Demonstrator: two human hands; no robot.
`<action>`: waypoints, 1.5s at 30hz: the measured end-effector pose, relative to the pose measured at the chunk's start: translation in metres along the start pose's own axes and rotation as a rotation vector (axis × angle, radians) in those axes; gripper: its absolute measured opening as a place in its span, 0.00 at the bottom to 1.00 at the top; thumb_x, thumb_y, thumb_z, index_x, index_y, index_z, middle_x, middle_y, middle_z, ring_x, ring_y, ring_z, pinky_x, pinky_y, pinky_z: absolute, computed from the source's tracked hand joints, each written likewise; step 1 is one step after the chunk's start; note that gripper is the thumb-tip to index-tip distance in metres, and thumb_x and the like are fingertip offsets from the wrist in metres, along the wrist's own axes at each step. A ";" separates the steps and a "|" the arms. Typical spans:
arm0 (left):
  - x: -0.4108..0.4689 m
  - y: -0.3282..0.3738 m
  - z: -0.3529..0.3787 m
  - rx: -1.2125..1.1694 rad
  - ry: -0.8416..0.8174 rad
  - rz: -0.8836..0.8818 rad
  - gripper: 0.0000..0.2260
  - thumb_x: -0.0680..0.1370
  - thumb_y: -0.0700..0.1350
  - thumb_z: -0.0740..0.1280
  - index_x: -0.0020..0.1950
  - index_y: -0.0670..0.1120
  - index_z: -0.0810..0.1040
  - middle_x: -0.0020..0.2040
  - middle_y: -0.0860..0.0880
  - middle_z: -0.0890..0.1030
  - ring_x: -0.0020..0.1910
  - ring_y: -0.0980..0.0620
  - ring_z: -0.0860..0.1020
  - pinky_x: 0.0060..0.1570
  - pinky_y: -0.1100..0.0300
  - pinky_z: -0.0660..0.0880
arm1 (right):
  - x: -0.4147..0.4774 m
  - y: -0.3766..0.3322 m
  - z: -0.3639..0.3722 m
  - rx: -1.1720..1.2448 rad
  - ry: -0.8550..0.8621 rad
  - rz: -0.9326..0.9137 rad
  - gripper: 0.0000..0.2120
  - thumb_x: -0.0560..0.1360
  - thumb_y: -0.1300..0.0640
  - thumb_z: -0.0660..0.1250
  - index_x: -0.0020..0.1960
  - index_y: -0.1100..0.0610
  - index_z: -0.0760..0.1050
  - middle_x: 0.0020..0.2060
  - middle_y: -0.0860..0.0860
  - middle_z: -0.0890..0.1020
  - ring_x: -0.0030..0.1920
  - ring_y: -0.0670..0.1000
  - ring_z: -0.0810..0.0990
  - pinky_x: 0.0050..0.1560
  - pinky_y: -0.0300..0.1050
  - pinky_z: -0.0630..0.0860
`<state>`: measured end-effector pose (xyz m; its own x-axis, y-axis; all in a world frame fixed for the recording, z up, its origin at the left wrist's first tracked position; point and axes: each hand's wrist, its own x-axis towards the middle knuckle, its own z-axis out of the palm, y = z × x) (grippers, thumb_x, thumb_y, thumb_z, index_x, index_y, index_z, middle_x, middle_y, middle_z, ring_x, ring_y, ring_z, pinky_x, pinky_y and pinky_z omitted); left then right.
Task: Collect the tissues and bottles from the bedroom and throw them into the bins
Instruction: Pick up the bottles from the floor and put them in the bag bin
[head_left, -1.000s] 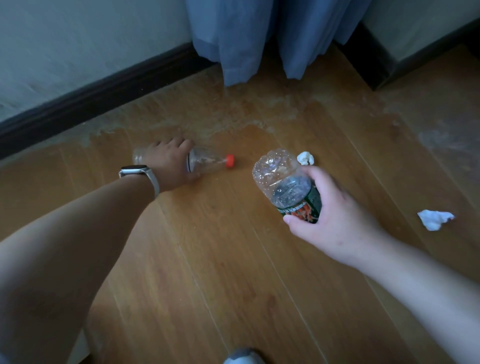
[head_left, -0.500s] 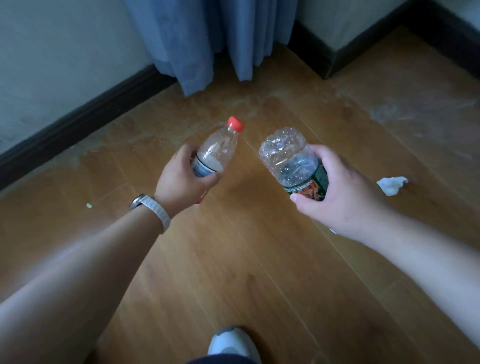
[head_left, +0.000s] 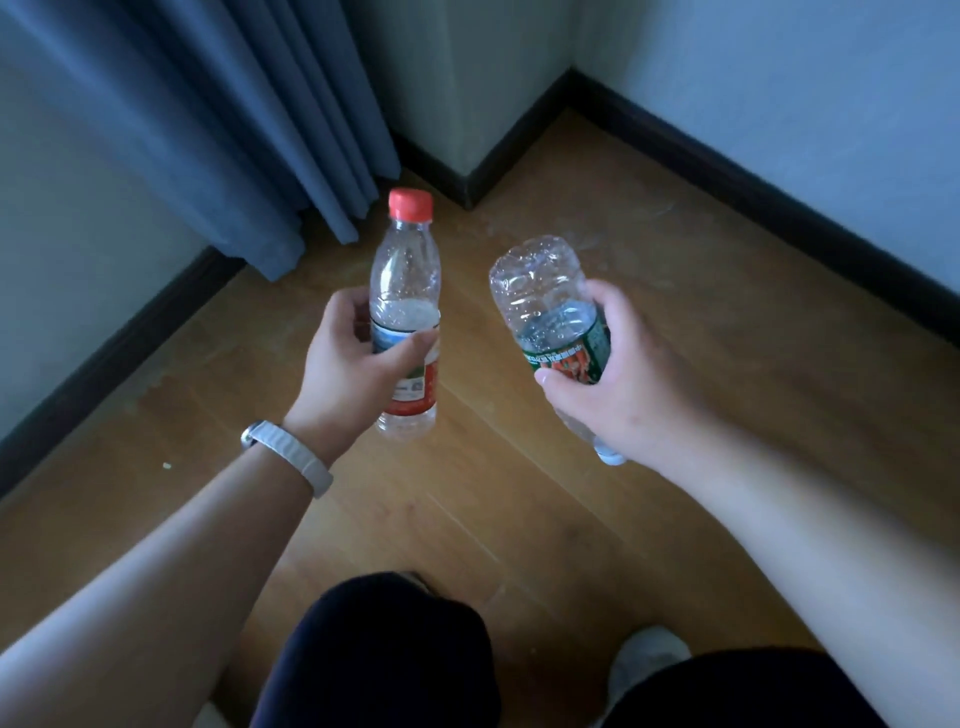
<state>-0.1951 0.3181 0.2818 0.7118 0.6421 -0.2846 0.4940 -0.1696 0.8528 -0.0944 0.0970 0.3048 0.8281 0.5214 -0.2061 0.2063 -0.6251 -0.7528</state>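
A red-capped bottle is gripped upright by the left hand; a green-labelled bottle is held inverted by the right hand. Both grips should be kept firm during carriage to the bins, none being visible.

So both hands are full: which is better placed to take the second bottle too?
Left, probably. The left hand grips the slim red-capped clear plastic bottle upright at its label, thumb reaching well across; the right hand is spread round the fatter crumpled green-labelled plastic bottle, held base-up.

Open floor between curtain left and wall right.
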 end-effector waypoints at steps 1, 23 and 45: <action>-0.015 0.026 0.000 -0.020 -0.018 -0.008 0.24 0.69 0.51 0.77 0.60 0.50 0.72 0.52 0.54 0.81 0.48 0.59 0.82 0.46 0.59 0.80 | -0.010 -0.012 -0.024 0.022 0.011 0.025 0.33 0.66 0.48 0.74 0.67 0.42 0.63 0.58 0.41 0.74 0.56 0.43 0.74 0.54 0.39 0.71; -0.265 0.554 -0.038 -0.116 -0.226 0.209 0.20 0.70 0.50 0.77 0.58 0.50 0.73 0.49 0.54 0.82 0.44 0.59 0.82 0.43 0.61 0.79 | -0.234 -0.262 -0.476 0.068 0.390 0.056 0.34 0.68 0.45 0.73 0.69 0.44 0.60 0.61 0.39 0.72 0.59 0.43 0.73 0.57 0.49 0.76; -0.358 0.735 0.114 -0.124 -0.723 0.522 0.20 0.73 0.50 0.73 0.62 0.50 0.73 0.53 0.54 0.82 0.48 0.55 0.82 0.47 0.58 0.80 | -0.377 -0.231 -0.657 0.116 0.823 0.276 0.29 0.69 0.48 0.74 0.62 0.35 0.61 0.53 0.35 0.75 0.51 0.30 0.73 0.47 0.36 0.72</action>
<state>-0.0297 -0.1215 0.9610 0.9916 -0.1279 -0.0183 -0.0076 -0.1993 0.9799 -0.1115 -0.3370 0.9674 0.9630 -0.2526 0.0934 -0.0738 -0.5809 -0.8106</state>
